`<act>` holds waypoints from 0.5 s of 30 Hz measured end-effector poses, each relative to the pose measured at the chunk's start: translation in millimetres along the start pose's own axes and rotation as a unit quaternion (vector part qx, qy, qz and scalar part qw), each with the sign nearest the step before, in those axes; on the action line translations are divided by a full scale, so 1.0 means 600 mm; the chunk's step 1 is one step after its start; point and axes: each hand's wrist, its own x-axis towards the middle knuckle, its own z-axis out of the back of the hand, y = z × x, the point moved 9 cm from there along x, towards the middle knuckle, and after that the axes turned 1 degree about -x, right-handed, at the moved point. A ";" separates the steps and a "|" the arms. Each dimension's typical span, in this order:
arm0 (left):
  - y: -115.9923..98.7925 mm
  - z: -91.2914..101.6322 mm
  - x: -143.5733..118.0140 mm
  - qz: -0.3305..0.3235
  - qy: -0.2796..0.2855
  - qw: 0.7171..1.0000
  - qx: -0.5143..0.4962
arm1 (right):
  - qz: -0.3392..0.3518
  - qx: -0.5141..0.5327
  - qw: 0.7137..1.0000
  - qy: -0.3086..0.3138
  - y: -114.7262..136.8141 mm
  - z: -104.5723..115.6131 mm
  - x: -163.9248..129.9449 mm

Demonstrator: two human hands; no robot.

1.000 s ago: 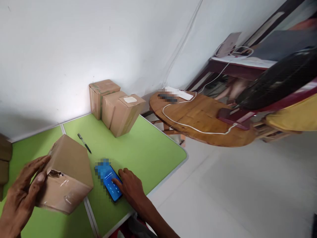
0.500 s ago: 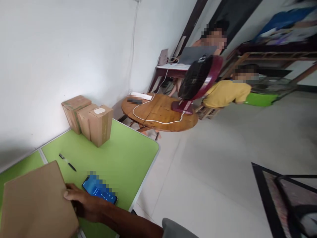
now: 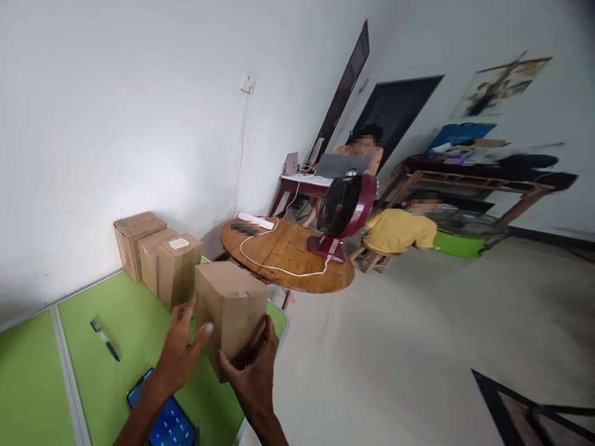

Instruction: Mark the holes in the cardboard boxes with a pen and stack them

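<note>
Both hands grip one cardboard box (image 3: 231, 310) at lower centre of the frame: the left hand (image 3: 179, 353) is spread flat against its left face with fingers extended, and the right hand (image 3: 253, 371) cups its lower right corner from beneath, thumb and fingers wrapped around the edge. The box is upright, closed and taped across the top; whether its base rests on the green table (image 3: 93, 297) or is lifted just above it cannot be determined. It sits at the right end of the table, just beside a row of three similar boxes (image 3: 158, 257) lined up against the white wall at centre left. Judged from this layout, three boxes are already placed in the row and the held box is not yet released; it appears to be positioned as a fourth. All four boxes are sealed, so their contents cannot be seen. At lower left, a phone (image 3: 165, 421) with a lit blue screen lies on the table under the left forearm, and a pen (image 3: 105, 340) lies further left. Beyond, at frame centre, a round wooden table (image 3: 288, 260) carries a red fan (image 3: 344, 210) and a white cable. Two other people sit in the background.
</note>
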 end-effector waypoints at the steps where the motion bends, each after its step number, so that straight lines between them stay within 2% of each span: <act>1: -0.001 -0.025 0.016 -0.005 0.015 1.000 -0.009 | 0.012 -0.029 0.999 -0.035 -0.011 -0.010 0.000; 3: 0.009 -0.055 0.039 -0.007 0.029 0.999 -0.019 | 0.042 -0.059 0.994 -0.078 -0.026 -0.043 -0.006; 5: 0.031 -0.052 0.060 -0.002 0.019 1.000 -0.017 | 0.073 -0.058 0.992 -0.082 -0.034 -0.087 -0.021; 8: 0.073 -0.005 0.093 0.018 -0.018 1.000 0.010 | 0.087 -0.036 0.995 -0.043 -0.043 -0.156 -0.039; 10: 0.102 0.030 0.105 0.040 -0.043 0.998 0.038 | 0.080 -0.032 0.996 -0.020 -0.049 -0.186 -0.040; 12: 0.127 0.056 0.092 0.063 -0.070 0.994 0.061 | 0.074 -0.034 0.997 -0.006 -0.053 -0.191 -0.038; 15: 0.150 0.081 0.017 0.086 -0.113 0.987 0.075 | 0.051 -0.034 0.997 0.038 -0.058 -0.156 -0.044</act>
